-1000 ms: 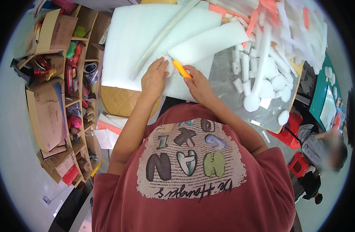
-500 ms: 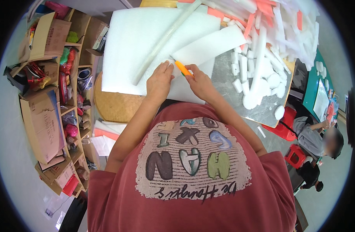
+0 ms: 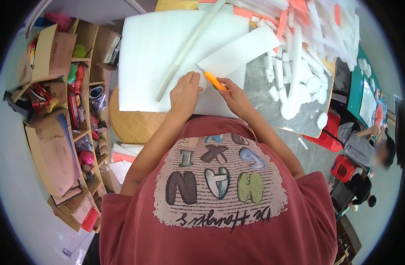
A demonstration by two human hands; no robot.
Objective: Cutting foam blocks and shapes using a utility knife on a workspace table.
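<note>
My right hand (image 3: 235,98) is closed round an orange utility knife (image 3: 214,81). Its thin blade points up and left, over the white foam. Beside it, my left hand (image 3: 184,95) has its fingers bent together against a small white foam piece (image 3: 203,81), mostly covered by the hand. Both hands are over the near part of a large white foam sheet (image 3: 143,57). A long, pale straight bar (image 3: 189,47) slants across this sheet, its lower end left of my left hand. Beyond the knife, a wide white foam strip (image 3: 240,50) lies at an angle.
Short foam pieces (image 3: 278,74) and white foam discs (image 3: 302,93) lie on the grey tabletop (image 3: 260,95) at right. White and pink foam offcuts (image 3: 319,26) are heaped behind. Shelves with cardboard boxes (image 3: 50,152) stand left. Red stools (image 3: 342,168) and other people (image 3: 359,143) are at right.
The knife and my right hand have shifted slightly right and toward me. My left hand has moved slightly right, its fingers more bent. The whole view has tilted a little.
</note>
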